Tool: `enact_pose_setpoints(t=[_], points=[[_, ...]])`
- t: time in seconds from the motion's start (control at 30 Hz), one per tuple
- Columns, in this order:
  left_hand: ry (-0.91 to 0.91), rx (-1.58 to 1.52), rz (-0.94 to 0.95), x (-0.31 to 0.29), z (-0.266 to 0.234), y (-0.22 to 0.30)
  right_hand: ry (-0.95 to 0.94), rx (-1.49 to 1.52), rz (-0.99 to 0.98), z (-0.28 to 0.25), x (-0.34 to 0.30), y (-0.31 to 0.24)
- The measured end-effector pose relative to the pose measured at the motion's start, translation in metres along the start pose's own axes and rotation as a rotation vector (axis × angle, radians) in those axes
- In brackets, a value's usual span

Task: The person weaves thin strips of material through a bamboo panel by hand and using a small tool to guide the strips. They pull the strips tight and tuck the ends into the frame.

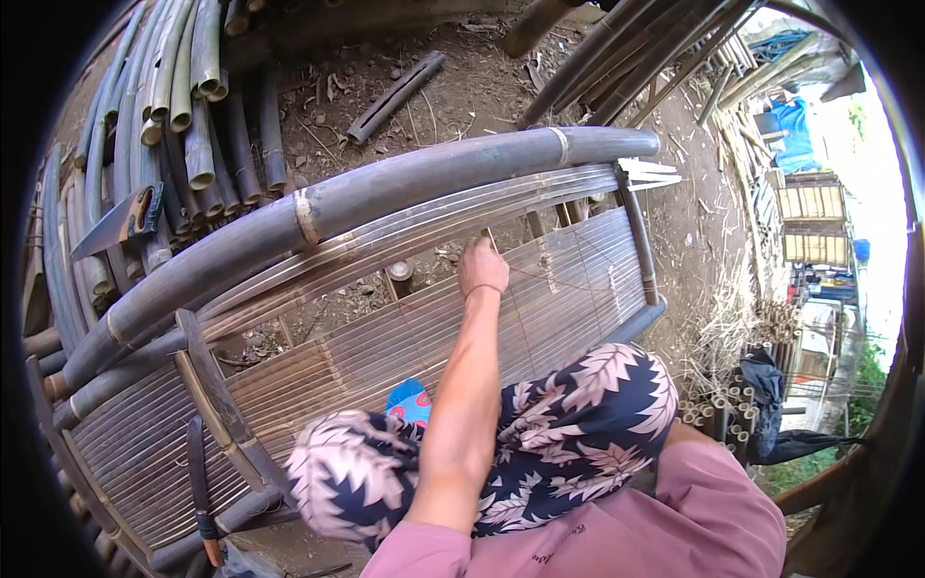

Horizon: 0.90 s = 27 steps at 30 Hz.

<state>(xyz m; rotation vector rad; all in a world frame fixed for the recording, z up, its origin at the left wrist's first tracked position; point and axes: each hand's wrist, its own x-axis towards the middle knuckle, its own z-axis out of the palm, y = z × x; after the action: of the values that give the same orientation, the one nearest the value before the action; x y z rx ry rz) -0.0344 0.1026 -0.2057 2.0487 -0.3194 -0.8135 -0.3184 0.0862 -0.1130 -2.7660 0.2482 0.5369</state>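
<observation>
A pink shirt point(617, 530) is closest, then dark shorts point(597, 414) with pale leaves. Past the knees is the bamboo bench point(385, 342), made of long thin slats point(568, 279). The left hand point(481, 268) is at the far edge of the slats, by an open gap. Its fingers are curled, but I can't tell if they pinch anything. The right hand is hidden. The step seems to be work along that edge; the next move would need a careful, steady grip. A long knife point(198, 472) and a saw point(118, 223) are off to the left.

There is 1 hand point(483, 269), 1 saw point(120, 222) and 1 bench point(381, 352)
</observation>
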Motion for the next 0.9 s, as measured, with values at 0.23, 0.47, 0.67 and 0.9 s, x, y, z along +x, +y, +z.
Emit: enact_pose_setpoints(t=[0.23,0.47,0.67,0.9], points=[[-0.18,0.378,0.407,0.003,0.036,0.009,-0.134,0.374,0.973,-0.029,-0.126,0.087],[-0.027,0.439,0.617,0.005,0.066,-0.033,0.134,0.103,0.636,-0.042,0.044,0.153],[-0.023,0.323,0.586,0.007,0.063,-0.026,0.267,0.02,0.078,-0.027,0.165,0.134],[-0.306,0.219,0.454,-0.006,0.037,0.015,-0.239,0.927,0.177,-0.128,0.158,0.148]])
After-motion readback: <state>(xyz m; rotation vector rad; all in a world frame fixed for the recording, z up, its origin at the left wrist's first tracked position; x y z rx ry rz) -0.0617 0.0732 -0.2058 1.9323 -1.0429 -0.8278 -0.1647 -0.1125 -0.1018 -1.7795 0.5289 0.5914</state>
